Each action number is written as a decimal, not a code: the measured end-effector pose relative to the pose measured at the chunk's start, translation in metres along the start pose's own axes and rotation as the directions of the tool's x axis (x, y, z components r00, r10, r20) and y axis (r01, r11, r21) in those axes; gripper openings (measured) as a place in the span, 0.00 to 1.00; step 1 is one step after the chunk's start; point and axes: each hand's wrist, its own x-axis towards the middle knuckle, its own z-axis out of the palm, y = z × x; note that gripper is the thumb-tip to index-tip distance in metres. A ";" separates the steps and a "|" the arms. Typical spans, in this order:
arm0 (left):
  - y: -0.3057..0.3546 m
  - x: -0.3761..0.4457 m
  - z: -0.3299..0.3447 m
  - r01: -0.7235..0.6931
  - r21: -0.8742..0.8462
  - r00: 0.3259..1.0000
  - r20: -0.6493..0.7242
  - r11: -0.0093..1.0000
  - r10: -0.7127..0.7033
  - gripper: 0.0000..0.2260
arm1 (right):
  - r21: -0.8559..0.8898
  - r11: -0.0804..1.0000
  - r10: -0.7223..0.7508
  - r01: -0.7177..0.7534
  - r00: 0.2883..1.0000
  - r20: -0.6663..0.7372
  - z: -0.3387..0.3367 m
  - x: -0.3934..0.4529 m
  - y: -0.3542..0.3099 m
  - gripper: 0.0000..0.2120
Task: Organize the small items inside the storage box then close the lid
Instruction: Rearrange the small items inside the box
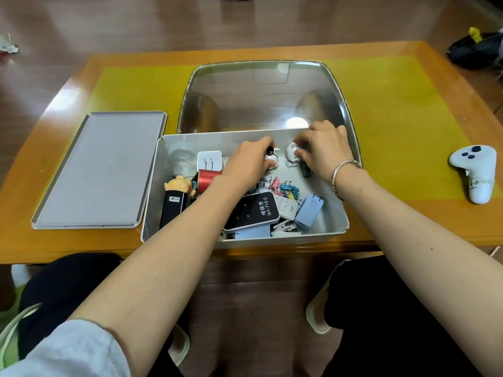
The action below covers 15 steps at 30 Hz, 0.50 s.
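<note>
In smooth grey box [337,227] | left hand [246,161] pinches glossy figurine [270,159] | right hand [325,148] pinches rounded white figurine [291,156]

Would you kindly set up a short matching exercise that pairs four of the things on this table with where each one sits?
Things:
1. lid
2. game controller
3. red spool
4. blue plug adapter

Places:
A. on the table, right of the storage box
B. in the box, near its right front corner
C. flat on the table, left of the box
D. in the box, left of the left hand

Pairs: 1-C, 2-A, 3-D, 4-B
</note>
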 end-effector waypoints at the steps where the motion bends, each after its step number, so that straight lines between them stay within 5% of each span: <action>1: 0.000 0.000 0.000 0.003 -0.004 1.000 -0.003 1.000 -0.003 0.14 | 0.006 1.000 0.000 0.000 1.000 -0.002 0.000 0.000 0.000 0.10; 8: 0.006 0.001 0.002 -0.006 -0.047 0.995 -0.097 0.999 0.002 0.12 | 0.102 0.995 0.023 -0.021 1.000 -0.021 0.002 -0.003 0.001 0.12; 15: 0.016 0.004 0.005 0.011 -0.012 0.999 -0.031 1.000 -0.011 0.18 | 0.069 0.997 0.025 -0.024 1.000 -0.017 0.003 -0.002 0.000 0.13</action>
